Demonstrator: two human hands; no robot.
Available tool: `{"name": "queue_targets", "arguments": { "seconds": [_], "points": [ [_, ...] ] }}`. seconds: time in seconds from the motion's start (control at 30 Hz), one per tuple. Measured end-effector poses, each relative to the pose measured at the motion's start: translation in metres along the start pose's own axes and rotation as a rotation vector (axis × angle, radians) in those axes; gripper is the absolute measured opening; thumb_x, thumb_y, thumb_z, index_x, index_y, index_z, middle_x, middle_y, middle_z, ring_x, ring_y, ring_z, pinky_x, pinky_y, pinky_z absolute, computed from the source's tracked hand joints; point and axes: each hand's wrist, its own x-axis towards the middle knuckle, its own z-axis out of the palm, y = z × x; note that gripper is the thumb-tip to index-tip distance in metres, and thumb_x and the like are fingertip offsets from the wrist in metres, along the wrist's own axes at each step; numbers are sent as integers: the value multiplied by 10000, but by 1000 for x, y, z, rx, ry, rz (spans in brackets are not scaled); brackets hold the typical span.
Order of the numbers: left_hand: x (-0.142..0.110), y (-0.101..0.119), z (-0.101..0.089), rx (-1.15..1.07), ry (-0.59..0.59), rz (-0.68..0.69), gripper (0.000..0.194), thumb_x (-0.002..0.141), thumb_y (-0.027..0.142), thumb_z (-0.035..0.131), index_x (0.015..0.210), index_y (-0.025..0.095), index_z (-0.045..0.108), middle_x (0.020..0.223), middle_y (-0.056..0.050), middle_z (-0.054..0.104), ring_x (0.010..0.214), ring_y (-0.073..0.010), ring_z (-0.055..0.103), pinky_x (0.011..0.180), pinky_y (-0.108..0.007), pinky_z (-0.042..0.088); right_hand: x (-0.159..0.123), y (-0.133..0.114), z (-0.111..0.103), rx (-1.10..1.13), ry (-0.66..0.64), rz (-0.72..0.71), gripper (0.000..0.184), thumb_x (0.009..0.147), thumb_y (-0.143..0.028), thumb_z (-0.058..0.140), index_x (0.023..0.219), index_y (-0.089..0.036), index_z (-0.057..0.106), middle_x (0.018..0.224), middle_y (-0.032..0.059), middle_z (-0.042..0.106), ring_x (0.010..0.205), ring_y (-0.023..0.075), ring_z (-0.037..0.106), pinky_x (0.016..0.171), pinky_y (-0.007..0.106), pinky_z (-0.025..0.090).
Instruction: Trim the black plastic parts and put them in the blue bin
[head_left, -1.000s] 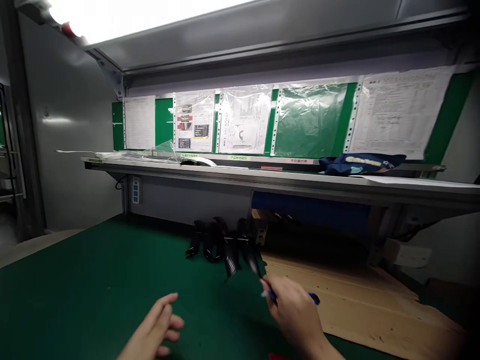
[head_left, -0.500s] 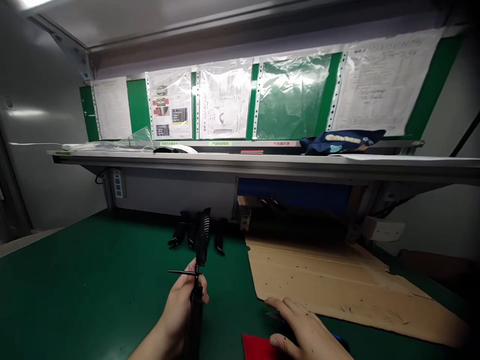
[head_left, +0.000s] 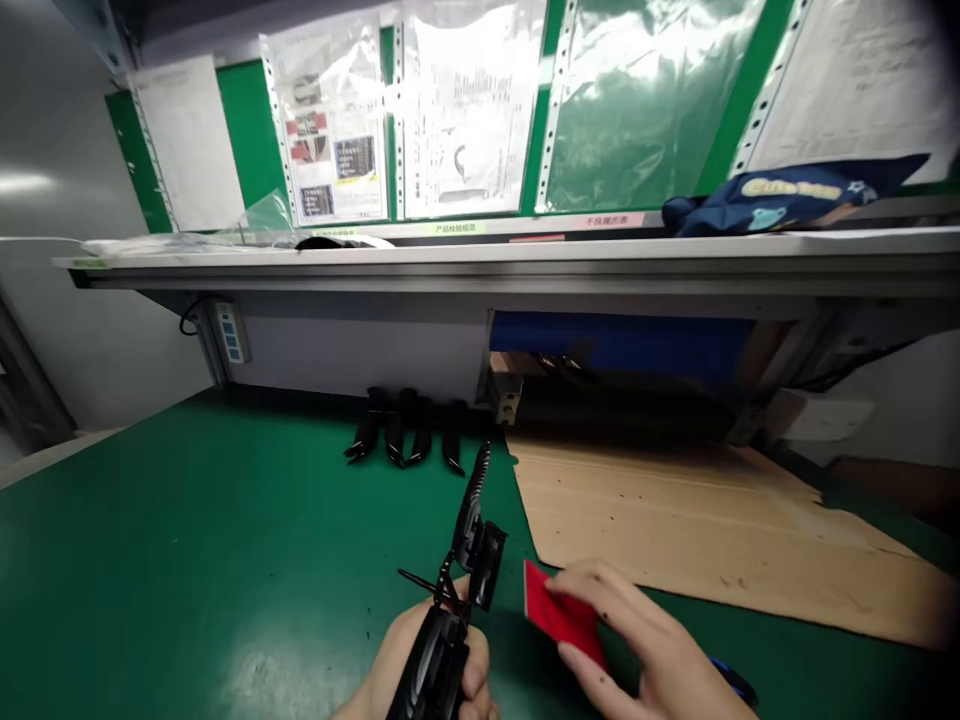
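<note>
My left hand [head_left: 396,645] is closed around a glossy black plastic part [head_left: 429,668], held upright and tilted to the right. The part has a ribbed upper section, a side flap and a thin pin sticking out to the left. To the right of it, my right hand [head_left: 641,640] pinches a red flat piece [head_left: 559,612] between thumb and fingers, raised at an angle. A small gap separates the red piece from the black part. Further back on the green table [head_left: 187,540] lie several curved black parts [head_left: 397,435] in a row.
A flat cardboard sheet [head_left: 712,540] covers the right side of the table. Behind it is a dark recess under a blue panel [head_left: 637,340]. A shelf [head_left: 450,265] with a navy pouch [head_left: 787,200] spans the back. A blue object [head_left: 735,680] is partly hidden by my right hand.
My right hand has picked up the red piece from the table. The black part in my left hand has moved right and turned, showing its side flap. The camera has tilted down.
</note>
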Motion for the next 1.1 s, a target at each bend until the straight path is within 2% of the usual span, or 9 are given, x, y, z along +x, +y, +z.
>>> {"name": "queue_targets", "arguments": {
  "seconds": [0.07,0.13,0.23,0.37,0.47,0.57,0.7,0.83,1.1],
  "points": [
    [-3,-4,8,-27,-28,3,526,865,549,459,522,156,523,432,3,445,379,-103,419,536,-264,382,-1,-8,2,7,154,-26,248,975,-323,486,1214,-260,501,1139,84,542,1015,216,590,789,248,551],
    [-6,-8,17,-47,-53,15,528,886,503,455,500,149,520,406,7,423,342,-92,380,460,-242,339,-1,-18,5,-29,230,-81,281,982,-313,472,1254,-248,493,1197,105,510,1069,235,564,805,267,552],
    [-9,-12,25,-126,-114,33,441,879,450,491,577,140,574,419,-4,463,339,-101,406,420,-234,321,-3,-28,7,-104,185,-193,321,985,-265,475,1303,-219,486,1261,138,464,1103,249,538,850,306,543],
    [-10,-12,23,-209,-206,54,216,856,393,550,925,199,615,499,7,570,347,-98,430,447,-221,379,-5,-32,3,-116,74,-342,309,975,-176,472,1281,-196,514,1257,153,470,1053,238,548,840,327,543],
    [-9,-12,20,-180,-132,79,213,887,362,515,962,184,605,496,15,563,344,-86,426,530,-260,461,-4,-31,2,-144,138,-258,308,976,-173,453,1278,-182,513,1278,165,456,1100,257,520,860,362,538],
    [-9,-15,19,-170,-100,76,255,911,361,468,862,150,604,460,3,536,328,-90,408,449,-232,421,-5,-30,3,-136,89,-301,297,982,-188,448,1268,-192,526,1273,160,468,1066,251,535,839,358,543],
    [-9,-18,21,-145,-36,55,217,890,349,516,916,148,595,440,16,532,317,-86,415,491,-255,469,-6,-31,4,-142,121,-206,299,978,-181,437,1260,-204,533,1258,144,477,1062,249,531,841,364,541],
    [-9,-17,23,-128,-16,66,228,894,347,507,848,141,593,412,18,513,292,-78,385,441,-236,447,-5,-30,5,-105,82,-270,282,972,-161,443,1222,-218,559,1245,134,478,998,243,530,799,368,536],
    [-9,-14,26,-52,49,51,299,830,437,611,860,140,597,409,25,522,288,-76,404,492,-263,478,-4,-27,7,-58,95,-170,293,961,-149,436,1224,-231,536,1257,126,459,1039,260,493,815,390,518]
  ]
}}
